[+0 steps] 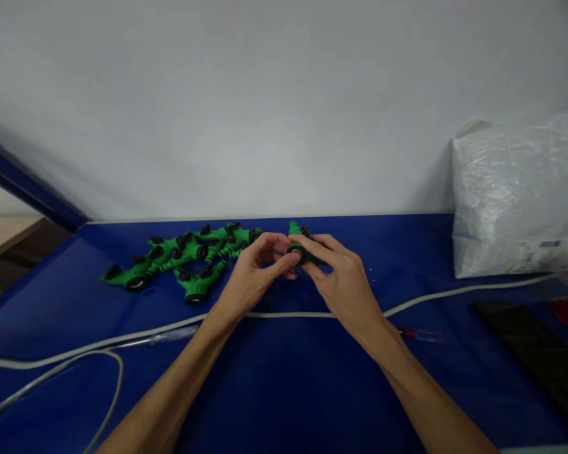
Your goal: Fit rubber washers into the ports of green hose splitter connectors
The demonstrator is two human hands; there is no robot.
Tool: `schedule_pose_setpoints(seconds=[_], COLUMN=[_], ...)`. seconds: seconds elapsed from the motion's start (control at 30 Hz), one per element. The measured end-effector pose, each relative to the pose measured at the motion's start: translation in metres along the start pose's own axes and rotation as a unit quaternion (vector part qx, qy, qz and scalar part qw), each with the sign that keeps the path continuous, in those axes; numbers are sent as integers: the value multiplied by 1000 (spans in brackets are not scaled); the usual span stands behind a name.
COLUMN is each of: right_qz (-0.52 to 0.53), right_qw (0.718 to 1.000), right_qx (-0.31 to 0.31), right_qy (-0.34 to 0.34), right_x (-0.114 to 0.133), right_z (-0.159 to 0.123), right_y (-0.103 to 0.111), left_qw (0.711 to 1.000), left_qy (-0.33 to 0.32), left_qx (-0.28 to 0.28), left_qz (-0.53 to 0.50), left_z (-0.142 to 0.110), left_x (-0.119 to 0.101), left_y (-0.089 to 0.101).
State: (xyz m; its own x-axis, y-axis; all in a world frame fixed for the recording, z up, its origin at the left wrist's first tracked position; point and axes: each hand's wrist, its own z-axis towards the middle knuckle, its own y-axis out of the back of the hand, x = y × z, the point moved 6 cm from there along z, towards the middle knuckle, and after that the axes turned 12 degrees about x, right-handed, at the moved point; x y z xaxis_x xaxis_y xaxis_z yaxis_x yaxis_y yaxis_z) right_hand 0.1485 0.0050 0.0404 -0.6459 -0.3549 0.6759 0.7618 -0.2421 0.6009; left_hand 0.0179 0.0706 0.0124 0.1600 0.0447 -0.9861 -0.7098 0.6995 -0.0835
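Note:
Both hands meet over the blue table (284,378), around one green plastic hose fitting with black rings (297,247). My right hand (341,277) wraps the fitting's body from the right. My left hand (254,272) pinches its black ring end with thumb and fingers. Just left of the hands lies a pile of several similar green fittings (180,257) on the table.
A white cable (123,337) runs across the table under my forearms, with a thinner grey one (116,369) looping at the left. A white plastic bag (518,195) stands at the back right against the white wall. A dark flat panel (534,353) lies at the right edge.

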Motion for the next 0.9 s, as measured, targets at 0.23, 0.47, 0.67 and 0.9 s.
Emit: schedule_pose_setpoints(seconds=[0.23,0.47,0.67,0.9], right_qz=[-7,-29,-37,162], right_qw=[1000,1000,999,985], right_qx=[5,-5,-28,-3], right_qy=[6,5,-3,-64], right_x=[-1,2,3,-12], right_z=[-2,-2,-2,0], right_y=[-2,0,1,-8], left_qw=[999,1000,998,998], left_qy=[0,7,10,-17], left_qx=[-10,-15,-23,-24], left_qz=[31,2,-59,-47], left_z=[-1,-1,-1,2], left_x=[0,1,0,-2], left_y=[1,-2,-9,2])
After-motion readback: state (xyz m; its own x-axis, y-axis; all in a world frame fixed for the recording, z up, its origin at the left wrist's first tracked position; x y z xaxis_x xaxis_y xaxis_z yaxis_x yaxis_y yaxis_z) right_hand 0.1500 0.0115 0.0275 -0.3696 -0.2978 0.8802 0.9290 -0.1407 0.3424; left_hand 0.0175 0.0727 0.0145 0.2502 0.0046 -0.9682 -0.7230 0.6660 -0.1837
